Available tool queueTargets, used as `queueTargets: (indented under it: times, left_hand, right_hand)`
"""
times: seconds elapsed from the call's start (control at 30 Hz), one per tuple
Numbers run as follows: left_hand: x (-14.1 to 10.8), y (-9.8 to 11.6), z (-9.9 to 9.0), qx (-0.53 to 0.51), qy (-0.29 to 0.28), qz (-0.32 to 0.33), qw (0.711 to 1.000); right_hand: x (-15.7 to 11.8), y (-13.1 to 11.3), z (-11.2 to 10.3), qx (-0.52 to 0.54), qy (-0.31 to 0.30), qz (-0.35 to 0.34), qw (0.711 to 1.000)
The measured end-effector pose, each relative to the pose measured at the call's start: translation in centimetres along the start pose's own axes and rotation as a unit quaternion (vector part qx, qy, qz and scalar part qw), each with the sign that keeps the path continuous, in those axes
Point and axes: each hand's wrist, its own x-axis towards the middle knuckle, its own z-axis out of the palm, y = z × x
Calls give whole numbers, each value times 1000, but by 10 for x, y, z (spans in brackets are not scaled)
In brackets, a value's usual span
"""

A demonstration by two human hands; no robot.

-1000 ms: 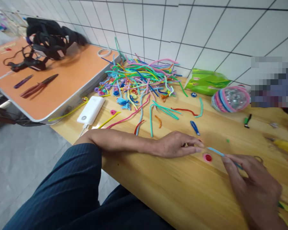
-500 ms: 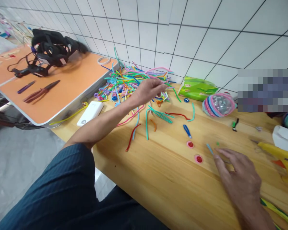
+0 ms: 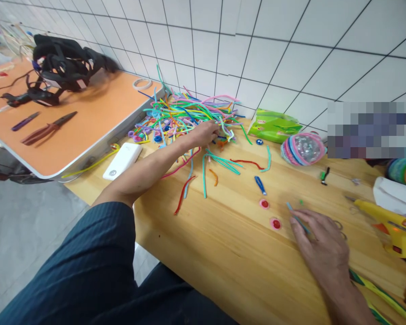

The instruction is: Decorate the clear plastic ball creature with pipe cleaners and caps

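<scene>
Left hand [image 3: 208,132]: moved from beside the red-centred discs [image 3: 276,224] to the pile of fuzzy sticks [image 3: 199,108] within the last second — fingers apart or together, I cannot tell.
Blue stick [image 3: 289,207]: in my right hand [image 3: 320,237], thumb and fingers clamped on it.
Discs: on the bench [image 3: 223,253], just left of my right hand.
Glue gun [image 3: 389,219]: right of that hand.

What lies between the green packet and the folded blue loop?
In the head view, a small blue disc, a bent teal strip and one end of a red strip.
</scene>
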Motion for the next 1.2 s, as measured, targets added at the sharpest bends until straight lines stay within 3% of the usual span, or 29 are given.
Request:
queueTargets:
  times: [0.2, 0.33, 0.43, 0.57, 0.73, 0.9, 1.1, 1.2]
  left_hand:
    - [-6, -6, -7, -107, 49, -53, 992]
    - [-6, -3, -6, -229, 61, -93, 967]
    - [-4, 3, -8, -360, 64, -130, 922]
    - [-2, 9, -12, -529, 66, -170, 829]
    - [-4, 10, -17, -631, 36, -203, 748]
    - [-10, 14, -22, -687, -7, -178, 705]
    - [-15, 22, -37, -727, -24, -166, 666]
    - [-17, 22, -44, -742, -25, -175, 647]
  right_hand:
    - [2, 1, 0, 0, 1, -1, 1000]
    - [8, -2, -4, 5, 1, 10, 1000]
    - [15, -8, -12, 27, -10, 44, 999]
    - [30, -19, -25, 47, -19, 65, 997]
    - [73, -34, -26, 62, -50, 40, 996]
    - [139, -52, 7, 111, -63, 46, 991]
    - [218, -69, 84, 183, -111, 70, 974]
    - [250, -73, 122, 164, -107, 69, 978]
